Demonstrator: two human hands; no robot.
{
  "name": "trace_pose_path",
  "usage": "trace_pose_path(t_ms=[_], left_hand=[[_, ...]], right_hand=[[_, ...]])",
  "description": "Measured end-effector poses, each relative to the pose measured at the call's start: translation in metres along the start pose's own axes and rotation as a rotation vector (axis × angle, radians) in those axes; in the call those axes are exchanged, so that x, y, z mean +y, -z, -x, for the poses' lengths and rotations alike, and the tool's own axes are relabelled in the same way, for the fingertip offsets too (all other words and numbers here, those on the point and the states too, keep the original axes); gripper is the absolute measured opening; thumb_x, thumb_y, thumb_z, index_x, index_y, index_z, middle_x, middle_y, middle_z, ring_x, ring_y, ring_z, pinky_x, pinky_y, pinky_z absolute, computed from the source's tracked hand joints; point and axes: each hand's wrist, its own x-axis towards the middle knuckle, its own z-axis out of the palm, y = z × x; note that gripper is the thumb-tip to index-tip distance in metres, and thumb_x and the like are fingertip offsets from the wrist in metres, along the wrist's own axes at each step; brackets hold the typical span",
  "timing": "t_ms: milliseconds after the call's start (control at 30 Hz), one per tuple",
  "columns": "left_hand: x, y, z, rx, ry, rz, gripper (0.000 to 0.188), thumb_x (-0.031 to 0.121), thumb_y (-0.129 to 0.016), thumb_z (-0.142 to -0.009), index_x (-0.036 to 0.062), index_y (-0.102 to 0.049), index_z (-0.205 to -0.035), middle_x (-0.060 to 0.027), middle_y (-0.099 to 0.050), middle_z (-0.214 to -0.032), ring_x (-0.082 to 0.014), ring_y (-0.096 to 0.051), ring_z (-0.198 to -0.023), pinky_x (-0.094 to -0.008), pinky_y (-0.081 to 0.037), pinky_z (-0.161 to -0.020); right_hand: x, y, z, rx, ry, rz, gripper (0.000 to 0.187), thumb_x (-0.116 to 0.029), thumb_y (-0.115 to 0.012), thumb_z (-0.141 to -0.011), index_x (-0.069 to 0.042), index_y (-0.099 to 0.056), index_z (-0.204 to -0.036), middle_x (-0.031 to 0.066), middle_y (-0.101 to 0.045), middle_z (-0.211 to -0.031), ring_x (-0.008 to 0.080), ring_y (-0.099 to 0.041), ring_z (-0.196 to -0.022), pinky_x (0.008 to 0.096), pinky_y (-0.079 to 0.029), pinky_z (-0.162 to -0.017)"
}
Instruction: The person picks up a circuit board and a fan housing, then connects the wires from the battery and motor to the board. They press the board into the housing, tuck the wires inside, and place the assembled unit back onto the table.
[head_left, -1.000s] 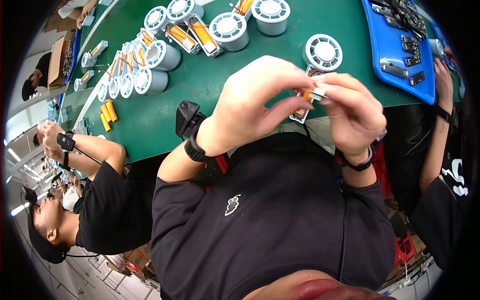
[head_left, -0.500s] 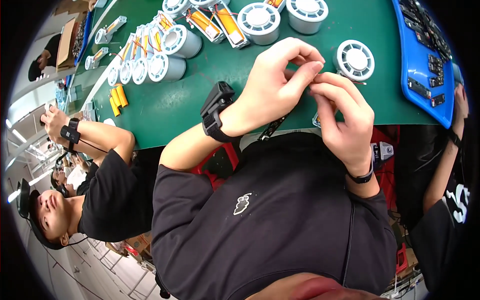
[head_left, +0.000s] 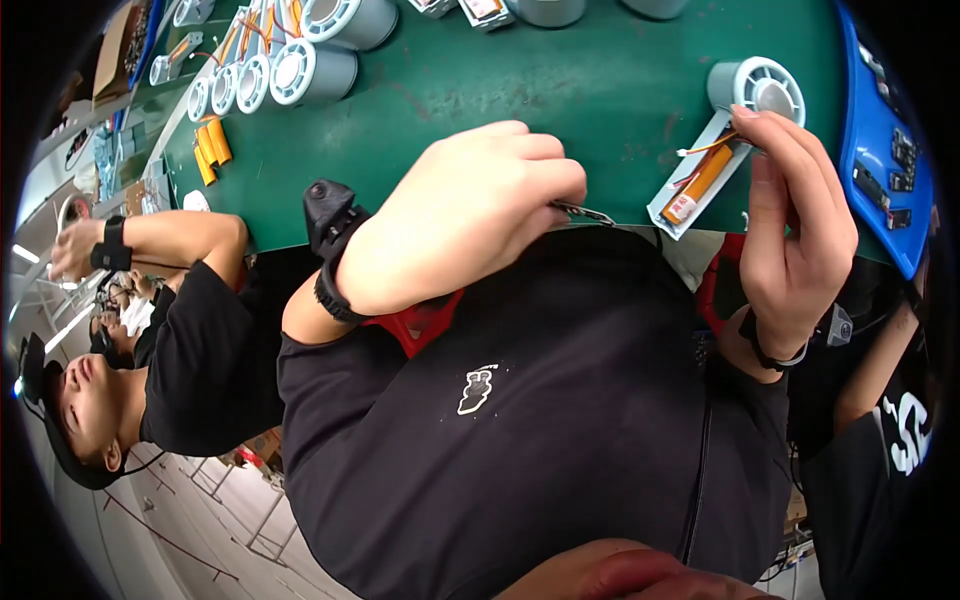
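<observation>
My left hand (head_left: 480,205) is closed, knuckles up, near the table's front edge. Out of its fingers pokes a thin dark strip (head_left: 585,213) that looks like a small circuit board; most of it is hidden. At the right, my right hand (head_left: 805,215) grips a pale blue handheld fan (head_left: 725,118) at the neck, thumb and forefinger pinched beside its wires. The fan's round head points away from me. Its open handle slants toward the front edge, showing an orange battery (head_left: 700,185) inside. A loose wire with a white connector (head_left: 684,152) sticks out leftward.
Several more fans (head_left: 312,75) stand at the back left of the green table (head_left: 480,75), with orange batteries (head_left: 212,145) nearer. A blue tray (head_left: 858,215) of dark circuit boards lies right. One co-worker (head_left: 200,350) sits left, another's arm (head_left: 875,370) shows right.
My hands were together over the table and have come apart, left hand leftward, right hand rightward. The fan has turned and its handle with the battery now shows.
</observation>
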Motion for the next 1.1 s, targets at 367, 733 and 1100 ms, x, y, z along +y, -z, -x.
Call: trace_pose_path(t_ms=[367,733,1100], left_hand=[[0.003,-0.009,-0.031,0.408,-0.263,0.122,0.036,-0.013,-0.068,-0.074,0.0018,-0.069,-0.107,-0.0137,-0.072,-0.115,-0.0273,-0.072,-0.099,-0.0347,-0.058,-0.079],[0.016,-0.03,-0.062,0.657,-0.256,0.355,0.03,-0.01,-0.073,-0.081,0.0002,-0.059,-0.105,-0.0141,-0.057,-0.113,-0.0229,-0.063,-0.099,-0.0293,-0.056,-0.083],[0.036,-0.041,-0.073,0.515,-0.215,0.126,0.025,-0.01,-0.064,-0.09,0.0016,-0.063,-0.112,-0.012,-0.053,-0.113,-0.0167,-0.06,-0.085,-0.0276,-0.051,-0.074]], right_hand=[[0.019,-0.002,0.026,0.042,-0.106,-0.14,0.015,0.006,-0.068,-0.092,0.003,-0.07,-0.107,0.0135,-0.076,-0.098,0.0176,-0.073,-0.083,0.0282,-0.056,-0.069],[0.007,0.014,0.043,0.332,-0.168,-0.281,0.012,0.007,-0.073,-0.089,0.003,-0.072,-0.1,0.0118,-0.077,-0.093,0.0158,-0.073,-0.078,0.0266,-0.057,-0.064],[0.003,-0.013,0.044,0.428,0.09,0.012,0.015,-0.005,-0.076,-0.078,-0.004,-0.071,-0.093,0.0077,-0.07,-0.082,0.0264,-0.069,-0.068,0.0359,-0.055,-0.06]])
